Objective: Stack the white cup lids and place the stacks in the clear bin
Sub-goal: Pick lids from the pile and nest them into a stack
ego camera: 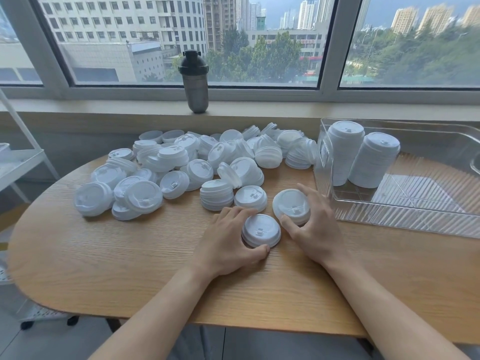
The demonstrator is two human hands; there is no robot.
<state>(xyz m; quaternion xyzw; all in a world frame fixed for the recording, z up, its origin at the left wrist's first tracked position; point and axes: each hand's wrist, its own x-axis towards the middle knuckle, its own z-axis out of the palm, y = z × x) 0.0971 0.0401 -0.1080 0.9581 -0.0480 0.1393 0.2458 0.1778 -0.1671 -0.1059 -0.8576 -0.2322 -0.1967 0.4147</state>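
The room is a window bay: wide panes looking onto tower blocks and trees, a pale sill below them with a dark shaker bottle [195, 81] standing on it, and part of a white rack [18, 165] at the left edge. Against the sill runs the surface [104, 268], a rounded wood-grain top.

Across its far half sprawls the pile of white cup lids [187, 162], some already nested in short stacks, most loose and tilted. To the right sits the clear bin [405, 219], ribbed and transparent, holding two tall stacks [363, 157] upright at its left end, with the rest of its floor unfilled.

Closest in, the move turns on two lids lying side by side. The left hand [228, 245] grips the near lid [261, 230], flat on the surface, its fingers curled round the far rim and thumb at the near rim. The right hand [317, 229] grips the tilted lid [292, 206], just beyond and to the right, thumb on the near edge and fingers over the far side. The tilted lid is near the other, up and rightward; whether the rims touch is unclear. Judging by this, the right hand is better placed to carry its lid over and down onto the left one, both domes upward.

The bin lies nearer the right hand.
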